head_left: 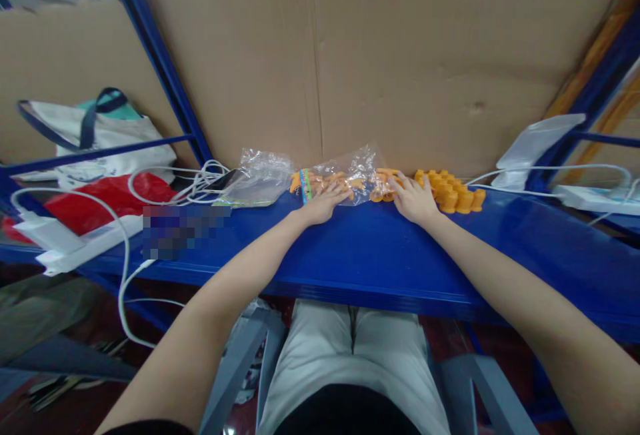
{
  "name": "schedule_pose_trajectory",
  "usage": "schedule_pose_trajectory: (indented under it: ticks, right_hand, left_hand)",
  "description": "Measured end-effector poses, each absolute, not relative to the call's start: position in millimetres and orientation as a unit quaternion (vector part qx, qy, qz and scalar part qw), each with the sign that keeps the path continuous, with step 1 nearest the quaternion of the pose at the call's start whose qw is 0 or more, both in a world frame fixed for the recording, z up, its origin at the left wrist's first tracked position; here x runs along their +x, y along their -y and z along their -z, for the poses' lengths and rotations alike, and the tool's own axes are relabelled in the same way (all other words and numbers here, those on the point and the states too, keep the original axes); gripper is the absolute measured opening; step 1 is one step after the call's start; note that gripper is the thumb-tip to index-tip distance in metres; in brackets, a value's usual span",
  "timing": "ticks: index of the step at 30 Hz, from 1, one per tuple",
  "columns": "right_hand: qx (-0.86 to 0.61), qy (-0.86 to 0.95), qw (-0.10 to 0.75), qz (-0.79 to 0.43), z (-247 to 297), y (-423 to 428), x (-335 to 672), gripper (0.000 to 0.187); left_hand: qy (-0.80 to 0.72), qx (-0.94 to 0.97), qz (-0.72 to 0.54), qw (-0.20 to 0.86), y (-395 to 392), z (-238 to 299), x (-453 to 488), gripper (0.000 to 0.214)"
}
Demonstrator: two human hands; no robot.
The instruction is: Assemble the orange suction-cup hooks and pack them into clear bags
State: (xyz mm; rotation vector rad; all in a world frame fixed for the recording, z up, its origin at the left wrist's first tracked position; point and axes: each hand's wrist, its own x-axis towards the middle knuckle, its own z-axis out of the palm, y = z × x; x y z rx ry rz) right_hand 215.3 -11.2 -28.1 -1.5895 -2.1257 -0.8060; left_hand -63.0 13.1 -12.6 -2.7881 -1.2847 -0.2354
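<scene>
On the blue shelf top, my left hand [326, 203] lies flat with its fingers spread over small orange plastic pieces [315, 183] and part of a clear plastic bag [363, 167]. A strip of colourful printed card [305, 187] shows just beside that hand. My right hand [415, 198] rests with fingers apart between more orange pieces [383, 185] and a cluster of orange cylinder-shaped parts [449, 191], touching both. What lies directly under the palms is hidden. Left of the pieces is another clear bag [260, 178], lying crumpled.
A blue metal shelf [370, 248] runs across, with a cardboard sheet [400, 55] behind it. At left are a white power strip [90, 245], coiled white cables [200, 185], a red bag [120, 198] and a cloth tote bag [110, 131]. A white device [600, 198] sits at right.
</scene>
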Motion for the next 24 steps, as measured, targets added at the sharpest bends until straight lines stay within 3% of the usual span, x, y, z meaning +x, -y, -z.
schedule_pose_trajectory:
  ticks: [7, 24]
  right_hand:
    - [-0.597, 0.742, 0.151, 0.263, 25, 13, 216, 0.052]
    - [-0.622, 0.725, 0.162, 0.247, 26, 5, 219, 0.049]
  left_hand:
    - [0.426, -0.904, 0.039, -0.017, -26, 15, -64, 0.054]
    - [0.417, -0.906, 0.055, -0.05, -10, 5, -66, 0.051]
